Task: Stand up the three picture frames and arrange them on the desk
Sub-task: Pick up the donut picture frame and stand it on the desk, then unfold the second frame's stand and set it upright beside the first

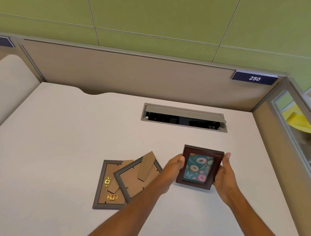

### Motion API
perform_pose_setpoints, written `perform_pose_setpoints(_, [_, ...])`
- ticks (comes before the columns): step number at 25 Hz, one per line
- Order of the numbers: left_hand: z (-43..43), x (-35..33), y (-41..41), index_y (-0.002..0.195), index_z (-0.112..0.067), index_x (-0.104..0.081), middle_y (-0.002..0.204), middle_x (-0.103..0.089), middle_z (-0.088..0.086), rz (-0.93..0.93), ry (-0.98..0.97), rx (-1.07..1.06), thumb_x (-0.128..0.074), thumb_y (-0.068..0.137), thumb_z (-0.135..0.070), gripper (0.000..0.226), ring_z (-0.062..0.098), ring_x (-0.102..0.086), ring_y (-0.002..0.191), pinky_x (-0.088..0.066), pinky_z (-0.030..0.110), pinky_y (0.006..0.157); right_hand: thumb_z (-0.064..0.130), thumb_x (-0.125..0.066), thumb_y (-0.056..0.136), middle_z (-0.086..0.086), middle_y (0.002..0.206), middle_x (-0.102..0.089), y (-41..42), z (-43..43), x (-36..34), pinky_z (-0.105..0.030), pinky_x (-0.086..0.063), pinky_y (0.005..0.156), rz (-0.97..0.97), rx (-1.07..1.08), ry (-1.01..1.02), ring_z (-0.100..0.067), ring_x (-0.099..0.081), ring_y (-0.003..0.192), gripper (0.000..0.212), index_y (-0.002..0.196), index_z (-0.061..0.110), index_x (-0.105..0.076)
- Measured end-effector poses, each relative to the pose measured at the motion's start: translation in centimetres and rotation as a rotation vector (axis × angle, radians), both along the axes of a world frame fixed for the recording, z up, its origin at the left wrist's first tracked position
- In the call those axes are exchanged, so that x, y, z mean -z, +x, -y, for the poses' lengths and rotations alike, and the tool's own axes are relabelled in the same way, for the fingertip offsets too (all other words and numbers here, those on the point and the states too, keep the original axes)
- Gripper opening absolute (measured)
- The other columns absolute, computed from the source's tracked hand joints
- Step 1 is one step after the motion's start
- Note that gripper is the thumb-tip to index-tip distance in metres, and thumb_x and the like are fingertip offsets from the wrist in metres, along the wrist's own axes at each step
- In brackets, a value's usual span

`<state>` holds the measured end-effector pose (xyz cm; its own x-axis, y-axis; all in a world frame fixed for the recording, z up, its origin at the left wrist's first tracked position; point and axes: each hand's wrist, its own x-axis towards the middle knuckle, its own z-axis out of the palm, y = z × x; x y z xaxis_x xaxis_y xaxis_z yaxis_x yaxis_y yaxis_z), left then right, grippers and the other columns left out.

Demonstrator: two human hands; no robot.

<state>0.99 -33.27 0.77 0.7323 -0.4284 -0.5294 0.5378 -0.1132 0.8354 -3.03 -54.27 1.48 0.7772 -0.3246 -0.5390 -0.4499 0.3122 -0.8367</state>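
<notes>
A dark brown picture frame [199, 167] with a doughnut picture faces me, held upright just above the white desk [57, 138]. My left hand [173, 167] grips its left edge and my right hand [224, 176] grips its right edge. To the left, two grey frames lie face down with their cardboard backs up. One grey frame [105, 188] has gold hangers on its back. The other grey frame [134, 179] lies tilted on top of it, its cardboard stand sticking up. My left forearm covers the tilted frame's lower right corner.
A cable hatch [184, 118] with a raised grey lid is set into the desk behind the frames. Beige partition walls [135, 76] close the desk at the back and right. A blue "250" label [255, 78] sits at the back right corner.
</notes>
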Motion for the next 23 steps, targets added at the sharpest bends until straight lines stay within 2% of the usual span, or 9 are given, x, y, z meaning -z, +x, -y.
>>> perform_pose_setpoints(2, [0.9,0.5,0.7,0.149,-0.023,-0.059,0.146,-0.069,-0.003,0.008,0.018,-0.016,-0.032,0.119,-0.04,0.044,0.013,-0.063,0.134,-0.048,0.024,0.101,0.095,-0.035,0.087,-0.01,0.128,-0.082,0.6,0.5,0.7,-0.048,-0.058,0.1,-0.017,-0.011,0.017,-0.032,-0.08,0.114,0.089,0.13,0.029,-0.076])
perform_pose_setpoints(3, [1.3,0.6,1.0,0.15,-0.026,-0.059,0.145,-0.07,-0.006,0.011,0.023,-0.02,-0.032,0.119,-0.04,0.043,0.01,-0.064,0.133,-0.049,0.023,0.101,0.095,-0.034,0.087,-0.011,0.128,-0.082,0.9,0.8,0.9,-0.048,-0.059,0.1,-0.021,-0.015,0.024,-0.032,-0.08,0.114,0.091,0.132,0.027,-0.075])
perform_pose_setpoints(6, [2.2,0.6,2.1,0.135,-0.039,-0.065,0.124,-0.076,-0.025,-0.011,0.011,-0.024,-0.033,0.119,-0.041,0.036,-0.013,-0.071,0.109,-0.054,0.007,0.08,0.094,-0.034,0.088,-0.01,0.126,-0.082,1.6,1.3,1.3,-0.047,-0.06,0.097,-0.025,0.013,0.035,-0.031,-0.081,0.111,0.088,0.13,0.028,-0.075])
perform_pose_setpoints(8, [2.5,0.8,2.7,0.127,-0.041,-0.066,0.113,-0.079,-0.029,-0.032,-0.006,-0.039,-0.033,0.118,-0.041,0.034,-0.018,-0.072,0.099,-0.055,0.002,0.072,0.093,-0.034,0.089,-0.009,0.126,-0.082,1.9,1.4,1.4,-0.048,-0.061,0.097,-0.023,0.022,0.044,-0.031,-0.081,0.111,0.086,0.129,0.029,-0.076])
perform_pose_setpoints(10, [2.6,0.8,2.9,0.127,-0.042,-0.066,0.112,-0.08,-0.031,-0.051,-0.009,-0.039,-0.033,0.118,-0.043,0.035,-0.017,-0.072,0.102,-0.056,0.005,0.075,0.093,-0.034,0.089,-0.009,0.126,-0.082,1.9,1.6,1.6,-0.05,-0.061,0.099,-0.02,0.027,0.056,-0.031,-0.081,0.111,0.086,0.129,0.029,-0.075])
perform_pose_setpoints(13, [2.7,1.1,2.8,0.131,-0.043,-0.066,0.121,-0.078,-0.029,-0.048,0.0,-0.021,-0.032,0.118,-0.047,0.036,-0.012,-0.07,0.113,-0.053,0.014,0.09,0.093,-0.034,0.087,-0.009,0.126,-0.082,1.7,1.9,2.0,-0.049,-0.061,0.097,-0.024,0.016,0.077,-0.031,-0.081,0.112,0.088,0.13,0.029,-0.076])
perform_pose_setpoints(15, [2.9,1.2,2.7,0.13,-0.043,-0.066,0.125,-0.079,-0.024,-0.04,0.002,-0.007,-0.033,0.117,-0.047,0.036,-0.009,-0.071,0.115,-0.054,0.012,0.088,0.095,-0.034,0.086,-0.008,0.126,-0.082,1.5,1.9,2.2,-0.049,-0.061,0.096,-0.025,0.019,0.085,-0.031,-0.081,0.112,0.088,0.129,0.03,-0.077])
perform_pose_setpoints(19, [3.2,0.8,2.4,0.137,-0.031,-0.067,0.135,-0.076,-0.009,-0.02,0.059,-0.029,-0.034,0.118,-0.043,0.04,0.007,-0.069,0.124,-0.052,0.024,0.097,0.095,-0.032,0.085,-0.007,0.127,-0.082,1.3,2.0,2.2,-0.052,-0.06,0.101,-0.024,-0.003,0.066,-0.032,-0.08,0.115,0.092,0.135,0.03,-0.073])
perform_pose_setpoints(23, [2.6,0.5,1.7,0.126,-0.044,-0.068,0.12,-0.077,-0.029,-0.024,0.063,-0.068,-0.039,0.114,-0.053,0.033,-0.011,-0.068,0.114,-0.046,0.018,0.095,0.091,-0.029,0.087,-0.003,0.122,-0.081,0.6,2.0,1.8,-0.049,-0.052,0.102,-0.053,0.021,-0.059,-0.026,-0.075,0.116,0.085,0.125,0.03,-0.074])
